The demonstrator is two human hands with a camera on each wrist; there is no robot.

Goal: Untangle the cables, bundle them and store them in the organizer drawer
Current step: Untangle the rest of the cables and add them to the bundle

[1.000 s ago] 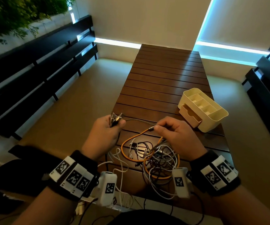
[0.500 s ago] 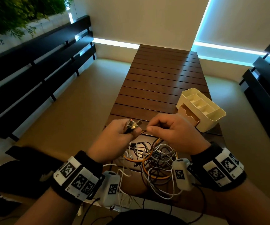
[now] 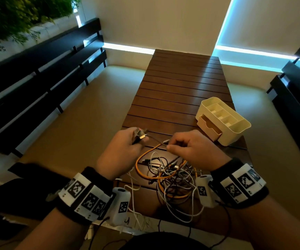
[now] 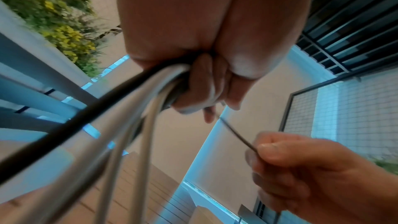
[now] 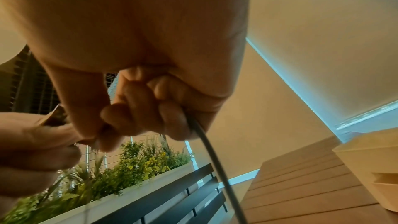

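Observation:
A tangle of orange, white, grey and black cables [image 3: 172,175] lies on the near end of the wooden table [image 3: 181,83]. My left hand [image 3: 138,139] grips a bunch of cable ends [image 3: 140,135]; in the left wrist view, black, grey and white cables [image 4: 133,101] run out of its fist. My right hand [image 3: 170,144] pinches a thin grey cable [image 4: 234,134] stretched from the left hand, beside a silver plug [image 3: 165,141]. The orange cable [image 3: 145,154] rises to those fingers. The cream organizer [image 3: 235,134] stands to the right, its drawer [image 3: 209,126] slightly open.
The slatted table stretches away beyond the hands. Dark benches [image 3: 37,83] flank it on the left and at the far right [image 3: 297,98]. A planter with greenery [image 3: 10,18] is at the upper left. Some cables hang over the near table edge [image 3: 136,210].
The hands came together half a second ago and have drawn apart a little. The thin grey cable now stretches between them. The left hand still holds its bunch of ends.

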